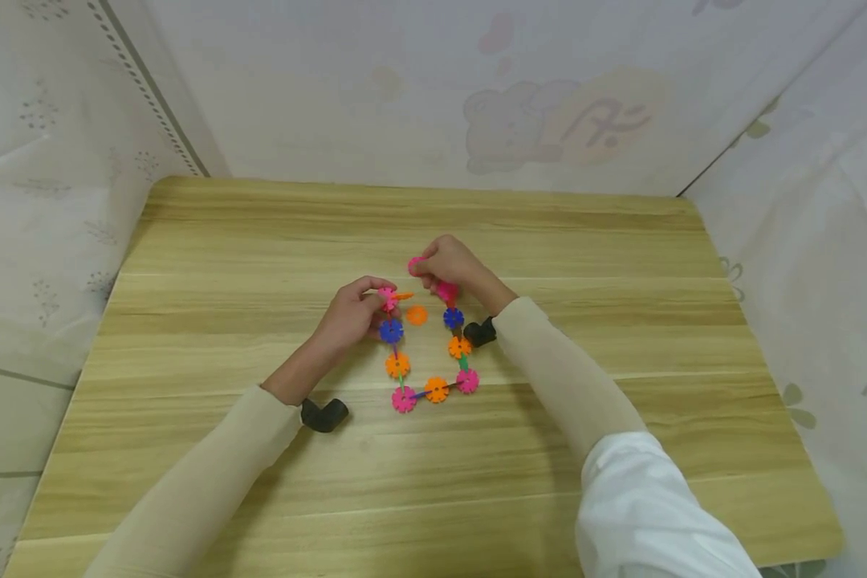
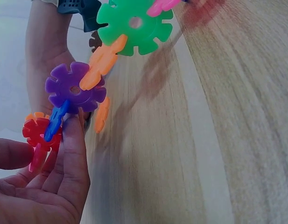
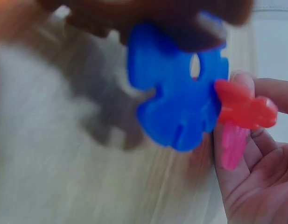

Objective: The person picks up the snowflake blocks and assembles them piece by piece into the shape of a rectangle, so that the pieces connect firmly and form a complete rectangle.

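Note:
A U-shaped chain of snowflake discs (image 1: 437, 389) in pink, orange and blue lies at the middle of the wooden table (image 1: 224, 265). My left hand (image 1: 368, 303) pinches the pink disc (image 1: 388, 299) at the chain's left end. My right hand (image 1: 435, 277) grips pink pieces (image 1: 446, 291) at the right end, above a blue disc (image 1: 453, 318). In the left wrist view, my left hand (image 2: 55, 177) holds a red disc (image 2: 38, 133) joined to a purple disc (image 2: 74, 88) and a green disc (image 2: 134, 23). The right wrist view is blurred: my right hand (image 3: 256, 177) holds a red piece (image 3: 244, 109) slotted into a blue disc (image 3: 181, 102).
A loose orange disc (image 1: 417, 315) lies on the table between the two ends of the chain. Pale printed sheets (image 1: 477, 88) wall in the table at the back and both sides. A black wrist camera (image 1: 325, 413) sits under each forearm.

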A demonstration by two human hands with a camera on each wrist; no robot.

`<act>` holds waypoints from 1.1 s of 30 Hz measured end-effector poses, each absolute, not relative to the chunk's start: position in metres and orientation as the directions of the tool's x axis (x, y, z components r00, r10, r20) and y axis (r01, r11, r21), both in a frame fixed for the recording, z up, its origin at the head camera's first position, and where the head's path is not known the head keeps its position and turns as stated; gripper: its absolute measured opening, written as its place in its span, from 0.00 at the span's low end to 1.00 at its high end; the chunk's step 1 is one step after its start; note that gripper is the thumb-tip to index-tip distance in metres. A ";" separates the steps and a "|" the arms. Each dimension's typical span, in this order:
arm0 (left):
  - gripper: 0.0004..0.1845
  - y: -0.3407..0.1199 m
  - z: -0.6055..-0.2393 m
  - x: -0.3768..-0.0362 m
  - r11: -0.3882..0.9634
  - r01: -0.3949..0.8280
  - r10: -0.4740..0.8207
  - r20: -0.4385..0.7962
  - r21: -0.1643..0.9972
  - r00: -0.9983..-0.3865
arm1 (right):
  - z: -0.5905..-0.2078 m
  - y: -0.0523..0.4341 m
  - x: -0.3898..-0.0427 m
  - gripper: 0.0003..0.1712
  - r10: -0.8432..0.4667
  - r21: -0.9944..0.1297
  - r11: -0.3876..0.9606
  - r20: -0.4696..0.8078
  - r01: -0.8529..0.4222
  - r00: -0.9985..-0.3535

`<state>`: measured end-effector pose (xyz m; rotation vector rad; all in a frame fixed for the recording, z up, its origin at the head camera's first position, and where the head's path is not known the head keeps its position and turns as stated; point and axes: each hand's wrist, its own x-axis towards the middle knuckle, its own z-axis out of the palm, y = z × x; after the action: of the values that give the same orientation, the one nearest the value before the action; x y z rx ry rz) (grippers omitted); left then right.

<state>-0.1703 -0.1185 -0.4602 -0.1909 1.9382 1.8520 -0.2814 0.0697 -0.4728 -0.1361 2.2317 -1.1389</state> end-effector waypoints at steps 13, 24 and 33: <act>0.15 -0.117 -0.461 -0.171 0.112 -0.414 0.200 -0.429 0.903 -0.881 | -0.463 0.085 -0.279 0.13 -0.272 -0.816 0.555 -0.358 0.158 -0.893; 0.13 -0.117 -0.459 -0.172 0.133 -0.421 0.158 -0.439 0.897 -0.885 | -0.447 0.094 -0.273 0.16 -0.274 -0.810 0.583 -0.276 0.069 -0.921; 0.16 -0.116 -0.456 -0.174 0.156 -0.401 0.147 -0.423 0.903 -0.894 | -0.447 0.102 -0.254 0.14 -0.451 -0.867 0.480 -0.373 0.132 -0.810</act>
<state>-0.1738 -0.1157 -0.4564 -0.2416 2.0258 1.7874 -0.2536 0.1018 -0.4471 -0.2628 2.1569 -1.3337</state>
